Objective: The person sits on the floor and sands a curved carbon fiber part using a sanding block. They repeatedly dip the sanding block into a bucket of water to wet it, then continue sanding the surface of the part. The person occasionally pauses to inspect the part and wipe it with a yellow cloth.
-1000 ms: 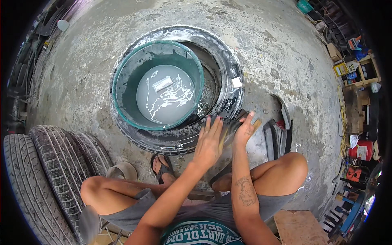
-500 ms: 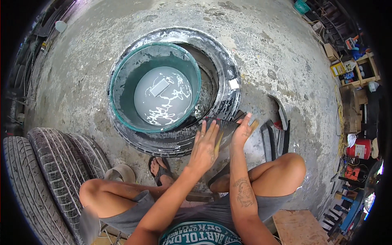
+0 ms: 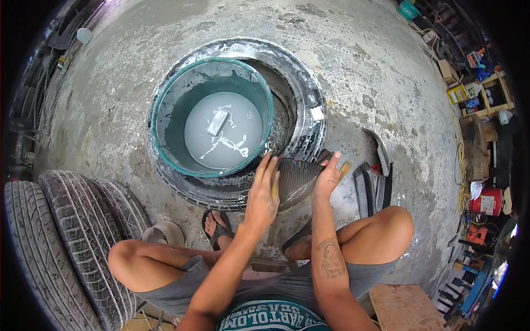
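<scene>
A dark, curved, finely ribbed panel (image 3: 298, 177) spans the space between my hands, in front of the tub. My right hand (image 3: 327, 181) grips its right end; a yellowish edge shows beside those fingers. At the panel's left end is my left hand (image 3: 263, 193), fingers long and close together, with a thin yellowish piece (image 3: 275, 188) showing at its inner side. What that piece is, I cannot make out. Just beyond stands a green tub (image 3: 165, 140) of cloudy water, with a pale rectangular block (image 3: 218, 122) in it.
The tub sits within a tire (image 3: 309, 83) lying flat on the concrete floor. Dark curved pieces (image 3: 371, 190) lie to the right. Several tires (image 3: 83, 237) stand at left, beside a round pale container (image 3: 164, 234). A wooden board (image 3: 406, 306) is at lower right; shelves and clutter line the right side.
My left hand has slid left across the panel, the yellowish piece moving with it, uncovering more ribs. The right hand stays nearly still. The block in the water has turned a little.
</scene>
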`<state>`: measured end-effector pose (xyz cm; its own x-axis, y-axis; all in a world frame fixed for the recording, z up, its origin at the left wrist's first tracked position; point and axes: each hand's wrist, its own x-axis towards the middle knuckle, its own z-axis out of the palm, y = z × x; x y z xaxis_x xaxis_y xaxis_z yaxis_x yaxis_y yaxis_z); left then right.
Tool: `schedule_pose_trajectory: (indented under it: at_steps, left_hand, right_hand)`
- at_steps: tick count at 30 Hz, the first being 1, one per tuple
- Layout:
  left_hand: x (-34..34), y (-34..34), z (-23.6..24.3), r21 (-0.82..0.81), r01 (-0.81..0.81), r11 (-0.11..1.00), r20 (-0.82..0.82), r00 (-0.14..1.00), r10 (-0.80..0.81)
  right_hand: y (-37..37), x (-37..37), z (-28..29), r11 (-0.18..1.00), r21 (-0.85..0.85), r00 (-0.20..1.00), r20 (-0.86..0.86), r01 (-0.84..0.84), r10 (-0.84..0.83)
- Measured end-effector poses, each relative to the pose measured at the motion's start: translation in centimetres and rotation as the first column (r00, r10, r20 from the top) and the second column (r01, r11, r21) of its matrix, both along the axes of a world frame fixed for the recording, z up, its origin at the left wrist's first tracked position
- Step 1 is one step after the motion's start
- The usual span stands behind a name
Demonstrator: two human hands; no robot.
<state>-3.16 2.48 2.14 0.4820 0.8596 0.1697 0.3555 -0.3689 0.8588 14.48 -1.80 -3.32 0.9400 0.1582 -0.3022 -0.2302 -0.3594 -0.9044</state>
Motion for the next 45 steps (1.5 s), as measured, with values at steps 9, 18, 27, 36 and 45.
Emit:
schedule_pose_trajectory:
  at_steps: [9, 18, 27, 36, 45]
  left_hand:
    - [2.4, -3.2, -0.7, 0.065, 0.278, 0.958, -0.340, 0.909, -0.241]
    - [3.4, -1.7, -0.3, 0.000, 0.290, 0.957, -0.276, 0.920, -0.278]
    - [3.4, -1.2, 0.2, -0.009, 0.287, 0.958, -0.222, 0.933, -0.282]
    - [2.1, 2.1, -1.1, -0.056, 0.028, 0.998, -0.185, 0.982, -0.038]
    - [-1.2, -3.4, -0.4, 0.025, 0.301, 0.953, -0.282, 0.917, -0.283]
  right_hand:
    - [-0.1, -0.6, -0.2, 1.000, 0.009, 1.000, -0.019, 0.000, 0.000]
    - [-0.1, 0.2, -1.9, 0.999, 0.042, 1.000, -0.010, 0.004, -0.003]
    - [0.0, 0.2, -2.0, 0.998, 0.056, 1.000, 0.003, 0.011, -0.012]
    - [-0.2, -0.1, -0.8, 1.000, 0.017, 0.999, 0.043, 0.006, -0.007]
    - [0.4, -0.3, 0.5, 1.000, 0.000, 1.000, 0.005, 0.017, -0.017]
